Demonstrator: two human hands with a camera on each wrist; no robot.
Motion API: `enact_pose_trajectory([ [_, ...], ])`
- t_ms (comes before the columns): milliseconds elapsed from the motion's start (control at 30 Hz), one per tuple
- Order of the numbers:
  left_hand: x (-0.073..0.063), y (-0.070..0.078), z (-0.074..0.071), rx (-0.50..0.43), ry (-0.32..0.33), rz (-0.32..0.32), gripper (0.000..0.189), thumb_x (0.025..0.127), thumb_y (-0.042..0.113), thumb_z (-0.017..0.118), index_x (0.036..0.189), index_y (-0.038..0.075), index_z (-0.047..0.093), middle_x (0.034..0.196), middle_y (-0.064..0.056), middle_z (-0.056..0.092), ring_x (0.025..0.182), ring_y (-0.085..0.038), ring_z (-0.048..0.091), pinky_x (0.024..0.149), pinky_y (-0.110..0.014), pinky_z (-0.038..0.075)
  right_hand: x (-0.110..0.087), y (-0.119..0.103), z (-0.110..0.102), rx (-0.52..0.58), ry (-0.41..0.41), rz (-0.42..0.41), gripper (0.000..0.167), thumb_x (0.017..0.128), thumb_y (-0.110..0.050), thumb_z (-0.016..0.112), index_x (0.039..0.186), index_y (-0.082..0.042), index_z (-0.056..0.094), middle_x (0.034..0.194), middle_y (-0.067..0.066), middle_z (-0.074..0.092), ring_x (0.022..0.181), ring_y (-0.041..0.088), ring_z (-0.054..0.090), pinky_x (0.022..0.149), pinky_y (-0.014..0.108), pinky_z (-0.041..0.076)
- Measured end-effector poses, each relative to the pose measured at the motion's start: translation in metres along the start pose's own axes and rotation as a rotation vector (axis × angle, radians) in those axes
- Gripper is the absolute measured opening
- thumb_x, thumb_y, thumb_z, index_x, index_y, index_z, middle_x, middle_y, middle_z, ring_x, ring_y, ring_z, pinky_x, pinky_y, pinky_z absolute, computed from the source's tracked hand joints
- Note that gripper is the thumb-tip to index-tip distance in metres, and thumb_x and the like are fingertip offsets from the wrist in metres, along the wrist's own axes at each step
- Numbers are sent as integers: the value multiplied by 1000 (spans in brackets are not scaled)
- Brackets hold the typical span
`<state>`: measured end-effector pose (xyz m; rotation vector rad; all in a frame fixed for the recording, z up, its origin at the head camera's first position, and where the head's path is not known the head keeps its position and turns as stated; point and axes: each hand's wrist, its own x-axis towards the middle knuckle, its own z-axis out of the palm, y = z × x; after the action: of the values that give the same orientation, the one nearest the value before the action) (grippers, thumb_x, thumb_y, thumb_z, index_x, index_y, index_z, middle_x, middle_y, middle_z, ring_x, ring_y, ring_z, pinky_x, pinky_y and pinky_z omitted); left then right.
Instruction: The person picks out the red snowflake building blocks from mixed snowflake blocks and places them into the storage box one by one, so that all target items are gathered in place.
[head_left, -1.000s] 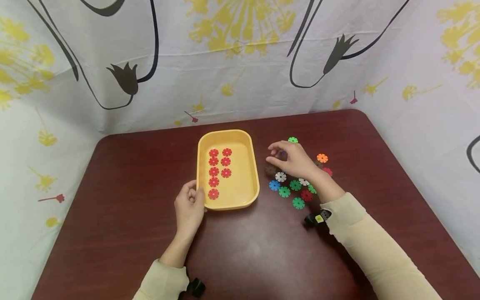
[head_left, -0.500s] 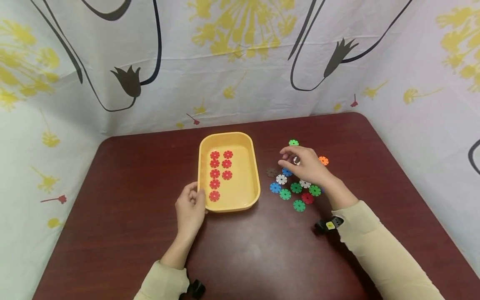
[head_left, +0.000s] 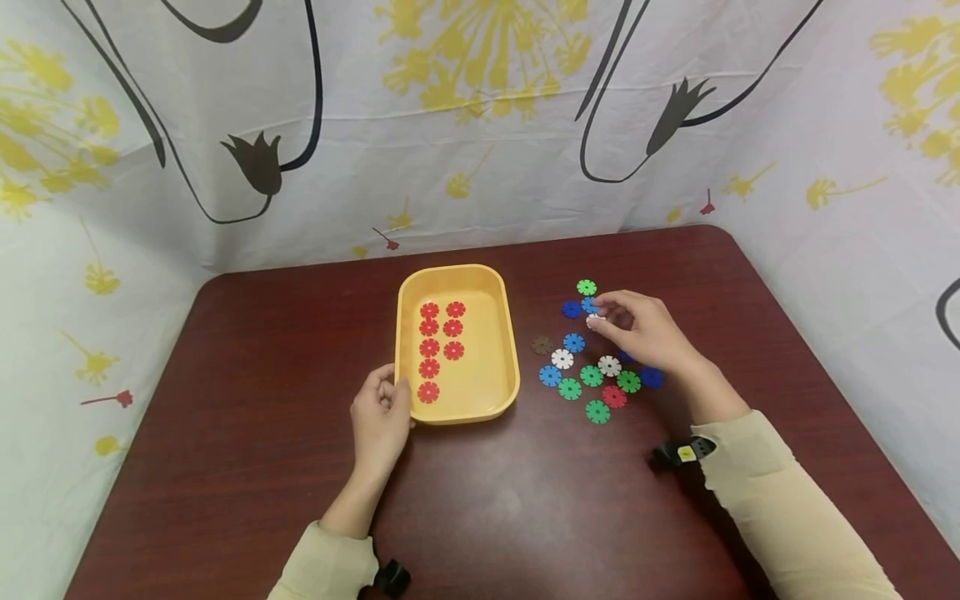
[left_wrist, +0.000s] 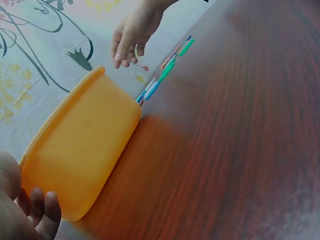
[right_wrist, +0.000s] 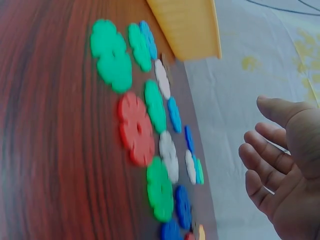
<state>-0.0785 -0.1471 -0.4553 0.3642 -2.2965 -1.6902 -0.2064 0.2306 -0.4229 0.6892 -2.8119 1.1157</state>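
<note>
A yellow plastic tray (head_left: 487, 367) stands in the middle of the table, with several red notched discs (head_left: 429, 347) in two columns on its left side. My left hand (head_left: 381, 421) grips the tray's near left corner, thumb at the rim and fingers against the outer wall. To the right lies a loose spread of notched discs: green (head_left: 570, 389), blue (head_left: 573, 342), white (head_left: 562, 359), brown (head_left: 542, 345) and one red disc (head_left: 614, 396). Over the back of this spread hovers my right hand (head_left: 656, 333), fingers loosely bent around nothing; its fingertips overlap a white disc (head_left: 595, 322) in the head view.
The dark red wooden table (head_left: 285, 367) has rounded far corners. Behind it and at both sides hangs a white cloth (head_left: 525, 200) printed with flowers. A black wrist camera (head_left: 671, 455) sits under the right sleeve, and another black camera (head_left: 393, 577) by the left.
My right hand has moved rightward over the discs, uncovering blue and white ones at the back of the spread. My left hand stays on the tray.
</note>
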Motion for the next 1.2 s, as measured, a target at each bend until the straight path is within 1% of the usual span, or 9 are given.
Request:
enact_pose_trajectory([
  [100, 0, 0, 0, 1, 3, 0, 27, 100, 10, 58, 124, 0, 63, 66, -6, 55, 45, -15, 57, 42, -25, 49, -4, 7, -5, -23, 20, 12, 33, 96, -23, 72, 119, 0, 67, 95, 6, 69, 82, 19, 63, 71, 24, 53],
  [200, 0, -1, -1, 0, 4, -3, 27, 100, 10, 58, 124, 0, 63, 66, -6, 55, 45, -15, 57, 42, -25, 49, -8, 15, -9, -48, 32, 19, 32, 95, -23, 73, 118, -1, 68, 96, 7, 69, 84, 20, 63, 71, 25, 53],
  [500, -1, 2, -1, -2, 2, 2, 26, 99, 10, 59, 123, 1, 64, 66, -6, 55, 46, -15, 57, 42, -25, 48, -21, 34, -17, -109, 23, -1, 31, 92, -17, 76, 116, 1, 67, 98, 11, 68, 83, 24, 66, 71, 37, 57],
  [600, -1, 3, -1, -4, -2, 2, 26, 99, 10, 59, 124, 1, 64, 66, -5, 55, 45, -14, 56, 42, -25, 48, -25, 38, -20, -123, 15, 1, 32, 91, -16, 77, 116, 1, 67, 98, 12, 68, 82, 24, 67, 72, 42, 57],
  [767, -1, 3, -1, -4, -8, 6, 26, 100, 10, 59, 124, 0, 64, 66, -6, 56, 45, -14, 56, 42, -25, 48, -31, 44, -25, -129, -10, 37, 34, 91, -17, 78, 117, 2, 67, 102, 14, 68, 85, 27, 67, 77, 50, 57],
  [900, 0, 3, -1, 4, -7, 14, 27, 99, 9, 59, 124, 0, 63, 65, -6, 56, 45, -14, 56, 42, -25, 49, -34, 48, -30, -157, -42, 57, 36, 89, -18, 80, 116, 3, 67, 101, 15, 67, 86, 27, 65, 77, 48, 56],
  [1067, 0, 4, -1, 35, 5, 20, 28, 98, 10, 60, 123, 0, 64, 64, -5, 54, 46, -11, 49, 41, -22, 41, -38, 54, -35, -178, -74, 69, 39, 87, -19, 81, 115, 4, 67, 102, 15, 68, 87, 27, 64, 77, 47, 54],
  [1133, 0, 5, -1, 52, 8, 18, 28, 97, 11, 61, 123, 0, 64, 64, -4, 52, 47, -9, 45, 42, -21, 36, -40, 57, -37, -180, -82, 74, 38, 87, -19, 82, 114, 4, 68, 102, 15, 68, 86, 27, 64, 78, 48, 54],
  [1200, 0, 5, -1, 64, 10, 16, 29, 97, 11, 62, 123, 0, 64, 64, -3, 51, 49, -9, 42, 43, -21, 34, -41, 59, -38, -187, -94, 80, 38, 87, -20, 81, 112, 5, 68, 100, 15, 68, 85, 26, 63, 77, 48, 53],
])
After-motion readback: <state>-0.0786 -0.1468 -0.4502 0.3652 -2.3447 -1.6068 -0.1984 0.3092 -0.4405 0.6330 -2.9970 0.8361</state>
